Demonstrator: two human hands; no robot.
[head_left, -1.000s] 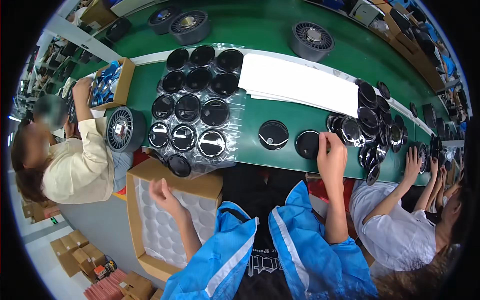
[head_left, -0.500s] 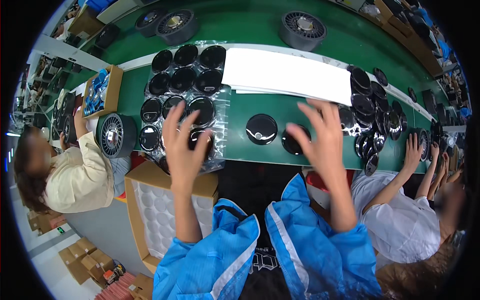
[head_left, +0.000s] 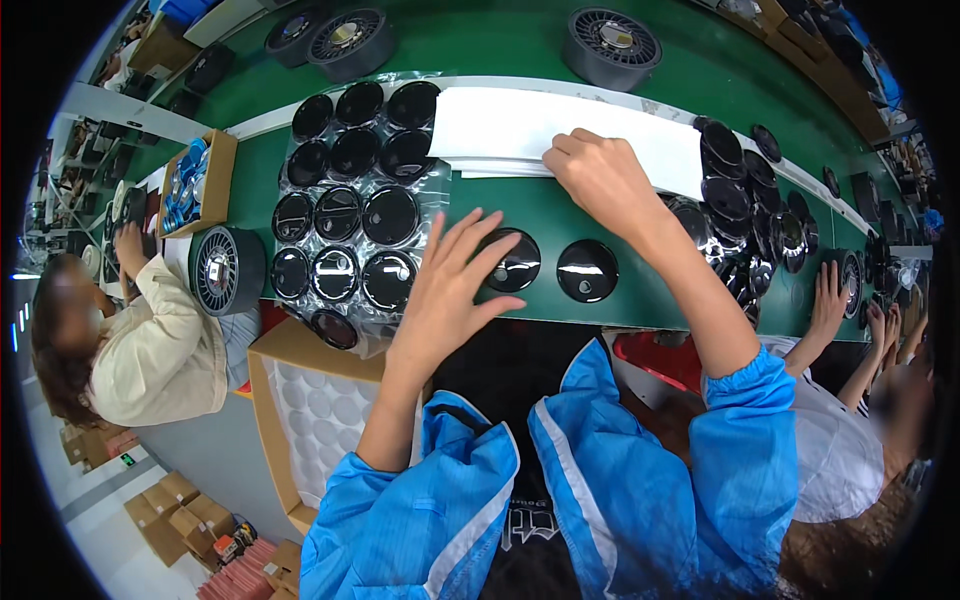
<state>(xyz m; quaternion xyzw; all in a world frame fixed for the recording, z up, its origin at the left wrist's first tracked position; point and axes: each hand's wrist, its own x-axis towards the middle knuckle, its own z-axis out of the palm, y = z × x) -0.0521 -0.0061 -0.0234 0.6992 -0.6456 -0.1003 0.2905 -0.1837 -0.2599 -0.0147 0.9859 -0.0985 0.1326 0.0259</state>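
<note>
My left hand [head_left: 450, 290] is spread over the green table, thumb out, its fingertips at the near-left edge of a round glossy black cap [head_left: 522, 262]. A second black cap [head_left: 587, 271] lies just to the right, untouched. Farther up, my right hand [head_left: 605, 185] is closed, its curled fingertips pinching at the near edge of a stack of long white sheets [head_left: 510, 120]. How many sheets are between the fingers is hidden. Left of my left hand, rows of black caps [head_left: 390, 215] rest on a clear plastic sheet [head_left: 437, 190].
Loose black caps [head_left: 725, 200] are heaped at the right. A cardboard box [head_left: 270, 440] with a round-celled white insert stands below the table's left edge. Dark spoked wheels [head_left: 612, 48] stand beyond the table's far rail. Co-workers sit left and right, one with a hand [head_left: 828, 300] near a wheel.
My right hand has moved up and left onto the white sheets and closed. My left hand has moved right from the plastic sheet to the left loose cap.
</note>
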